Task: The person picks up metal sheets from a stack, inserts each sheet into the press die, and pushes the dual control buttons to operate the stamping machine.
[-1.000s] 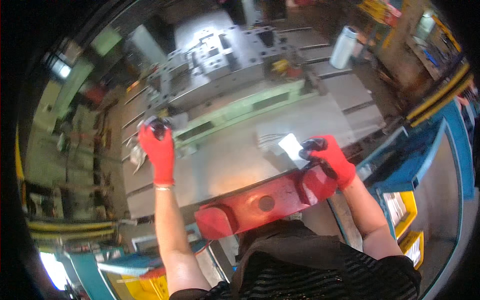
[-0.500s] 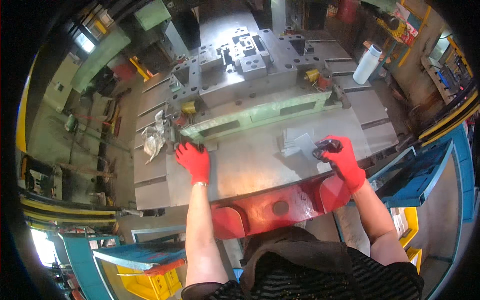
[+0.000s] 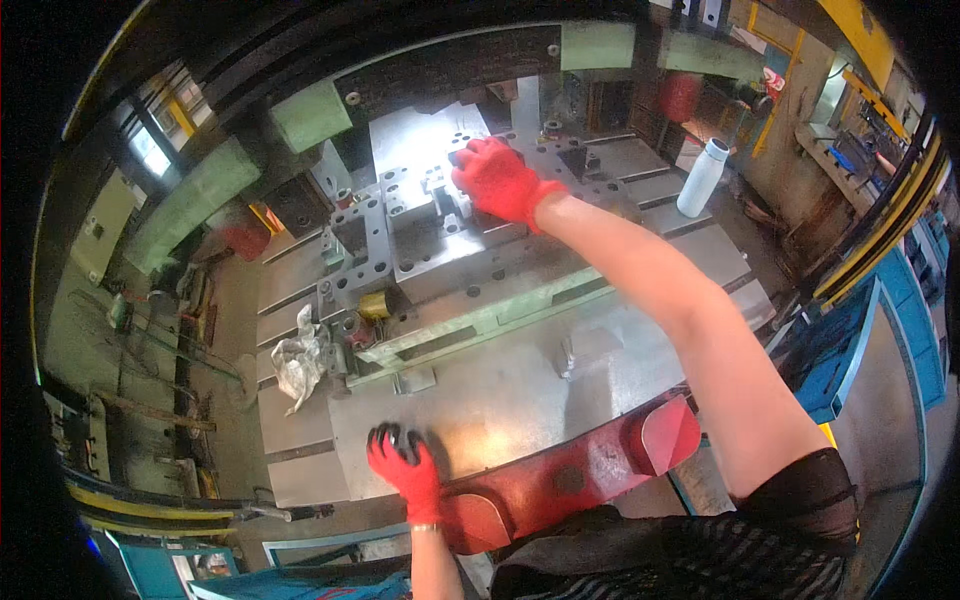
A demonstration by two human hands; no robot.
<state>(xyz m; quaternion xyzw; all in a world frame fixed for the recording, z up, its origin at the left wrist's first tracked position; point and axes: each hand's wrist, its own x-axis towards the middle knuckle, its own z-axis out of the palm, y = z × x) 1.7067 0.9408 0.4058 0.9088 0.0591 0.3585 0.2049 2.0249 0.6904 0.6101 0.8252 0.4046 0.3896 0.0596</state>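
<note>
My right hand (image 3: pixel 497 180), in a red glove, reaches far over the metal die (image 3: pixel 430 262) and covers its upper right part. Its fingertips and anything in them are hidden. My left hand (image 3: pixel 405 472), in a red glove with dark fingertips, is low over the front left of the bare metal bed (image 3: pixel 480 400). Its fingers are curled, with a small pale glint between them that I cannot make out. Thin flat metal pieces (image 3: pixel 592 350) lie on the bed at the right. A small metal piece (image 3: pixel 414 380) lies against the die base at the left.
A crumpled pale rag (image 3: pixel 298 362) lies at the bed's left side. A white bottle (image 3: pixel 704 178) stands at the back right. The dark upper press beam (image 3: pixel 450 75) spans overhead. A red bar (image 3: pixel 600 465) runs along the front edge, with a blue rack (image 3: pixel 840 350) at the right.
My right hand has gone from the flat metal pieces forward onto the die. My left hand has drawn back toward the front edge, uncovering the small metal piece. The view has shifted.
</note>
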